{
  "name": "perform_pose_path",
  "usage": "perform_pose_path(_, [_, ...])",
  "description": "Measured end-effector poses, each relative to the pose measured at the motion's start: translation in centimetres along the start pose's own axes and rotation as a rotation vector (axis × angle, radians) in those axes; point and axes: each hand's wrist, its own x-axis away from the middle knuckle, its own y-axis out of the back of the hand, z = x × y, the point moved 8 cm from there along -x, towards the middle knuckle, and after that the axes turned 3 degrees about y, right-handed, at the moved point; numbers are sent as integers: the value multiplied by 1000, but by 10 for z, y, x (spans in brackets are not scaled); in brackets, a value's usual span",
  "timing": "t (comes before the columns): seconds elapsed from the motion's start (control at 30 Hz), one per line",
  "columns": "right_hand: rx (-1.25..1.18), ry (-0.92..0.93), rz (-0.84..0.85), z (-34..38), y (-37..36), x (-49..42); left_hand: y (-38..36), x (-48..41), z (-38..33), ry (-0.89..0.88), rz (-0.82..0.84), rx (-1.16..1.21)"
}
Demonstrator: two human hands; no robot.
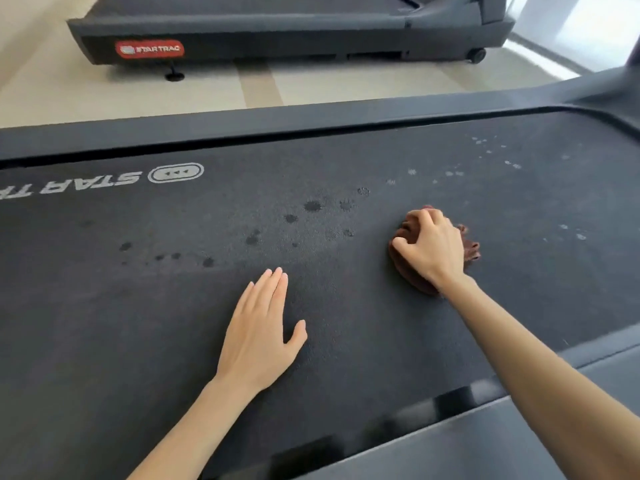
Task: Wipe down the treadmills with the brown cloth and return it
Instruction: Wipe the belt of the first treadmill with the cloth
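A wide dark treadmill belt (173,306) fills most of the view, with white STAR TRAC lettering at the left. My right hand (433,245) grips a bunched brown cloth (410,271) and presses it onto the belt right of centre. My left hand (259,334) rests flat on the belt with straight fingers, to the left of the cloth and nearer to me. Dark wet spots (311,206) dot the belt's middle, and pale droplets (485,150) speckle it at the far right.
A second treadmill (242,32) with a red STAR TRAC badge stands beyond on the pale floor (207,88). Grey side rails (242,123) run along the belt's far edge and near right edge. A bright window area lies at the top right.
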Motion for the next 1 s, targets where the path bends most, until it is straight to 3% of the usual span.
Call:
perform_pose_path(0.17, [-87, 444, 244, 122, -38, 34, -2, 1, 1, -7, 29, 29])
perform_pose_path(0.3, [-157, 540, 328, 121, -30, 60, -3, 2, 2, -43, 53, 16])
perform_pose_path(0.4, [-106, 357, 281, 41, 1, 76, -2, 3, 2, -56, 51, 26])
perform_pose_path(0.5, [-32, -38, 146, -64, 47, 90, 0, 6, -2, -93, 58, 3])
perform_pose_path(0.6, [51, -288, 27, -99, 63, 108, 1, 8, -12, -156, 68, -30])
perform_pose_path(0.87, [30, 216, 107, 56, 17, 153, -2, -23, -41, -302, 99, 65])
perform_pose_path(1.0, [10, 379, 206, 53, 18, 159, -16, -24, -57, -372, 143, 16])
